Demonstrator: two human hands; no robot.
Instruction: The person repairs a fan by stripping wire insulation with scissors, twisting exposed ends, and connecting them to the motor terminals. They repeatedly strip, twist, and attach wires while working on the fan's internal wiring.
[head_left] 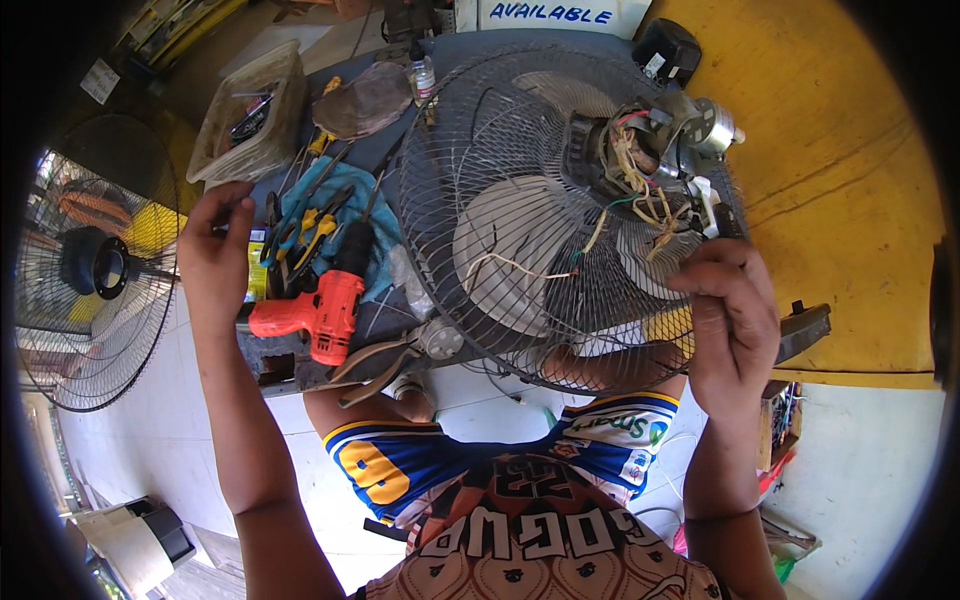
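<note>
1. shirt (470,580): dark and red at its far end, paler toward the near end, with scalloped outlines and small dark motifs.
2. lettering (497,535): bold white characters across the shirt, with dark numerals farther out.
3. shorts (430,460): blue, yellow-and-white hem bands; large orange-yellow print on the left leg, white panel with green print on the right.
4. left hand (218,235) and right hand (735,315): bare, like both forearms.

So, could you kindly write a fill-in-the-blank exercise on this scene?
The cordless drill lies to the ____ of the fan grille.
The cloth under the yellow-handled pliers is ____.
Between the plastic tub and the fan motor, the left hand is nearer the ____.

Missing words: left; blue; plastic tub.
</note>
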